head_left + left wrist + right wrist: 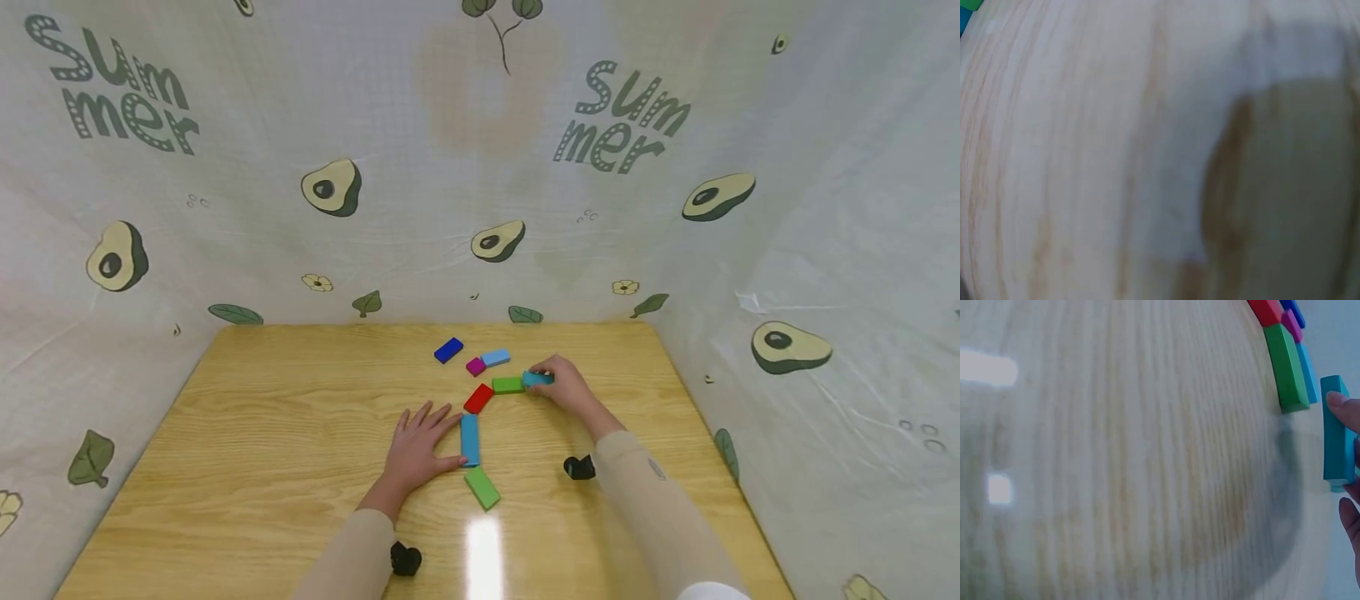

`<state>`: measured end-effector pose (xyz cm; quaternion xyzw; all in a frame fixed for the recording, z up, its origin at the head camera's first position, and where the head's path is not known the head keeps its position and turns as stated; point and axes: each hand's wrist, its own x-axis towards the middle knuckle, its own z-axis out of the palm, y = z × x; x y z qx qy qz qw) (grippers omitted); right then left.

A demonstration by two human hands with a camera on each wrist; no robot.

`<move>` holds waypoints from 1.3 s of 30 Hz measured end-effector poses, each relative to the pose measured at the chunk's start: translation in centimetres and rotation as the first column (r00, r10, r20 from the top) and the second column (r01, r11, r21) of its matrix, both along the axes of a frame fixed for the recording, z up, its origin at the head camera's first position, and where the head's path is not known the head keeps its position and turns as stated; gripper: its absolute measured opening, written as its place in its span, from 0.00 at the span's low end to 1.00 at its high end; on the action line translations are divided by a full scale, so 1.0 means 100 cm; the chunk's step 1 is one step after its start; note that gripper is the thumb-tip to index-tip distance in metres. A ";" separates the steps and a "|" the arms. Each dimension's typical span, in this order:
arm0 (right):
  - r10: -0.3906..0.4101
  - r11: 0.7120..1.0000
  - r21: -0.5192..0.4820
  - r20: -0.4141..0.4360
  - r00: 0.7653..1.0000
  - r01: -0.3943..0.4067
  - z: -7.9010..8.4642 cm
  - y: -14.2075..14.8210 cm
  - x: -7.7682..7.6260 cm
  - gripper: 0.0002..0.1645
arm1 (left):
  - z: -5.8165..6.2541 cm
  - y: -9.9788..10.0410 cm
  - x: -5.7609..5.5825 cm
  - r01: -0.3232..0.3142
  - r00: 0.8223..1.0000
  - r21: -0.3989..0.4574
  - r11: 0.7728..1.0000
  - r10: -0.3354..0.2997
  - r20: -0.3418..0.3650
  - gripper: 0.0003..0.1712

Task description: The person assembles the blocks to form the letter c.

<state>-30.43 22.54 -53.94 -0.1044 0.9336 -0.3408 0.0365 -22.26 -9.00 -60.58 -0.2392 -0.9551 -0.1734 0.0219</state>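
Note:
My right hand pinches a teal block close to the right end of a green block. In the right wrist view the thumb lies on the face of the teal block, apart from the green block. My left hand rests with fingers spread on the table, index finger and thumb at the left side of a longer blue block. A red block lies between the blue and green ones. Another green block lies at the blue block's near end.
Behind the row lie a dark blue block, a small magenta block and a light blue block. A printed cloth surrounds the wooden table at the back and sides. Small black devices sit by the wrists.

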 end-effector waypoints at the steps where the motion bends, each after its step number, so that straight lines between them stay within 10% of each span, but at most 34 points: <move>1: 0.000 1.000 -0.004 0.003 1.000 0.000 0.000 -0.001 0.003 0.20 | 0.000 0.000 0.000 -0.001 1.000 -0.001 1.000 0.001 0.000 0.49; 39: 0.136 0.988 -0.056 -0.088 0.987 -0.141 -0.020 -0.029 0.114 0.17 | 0.000 -0.001 0.000 0.003 1.000 0.005 1.000 -0.003 -0.006 0.47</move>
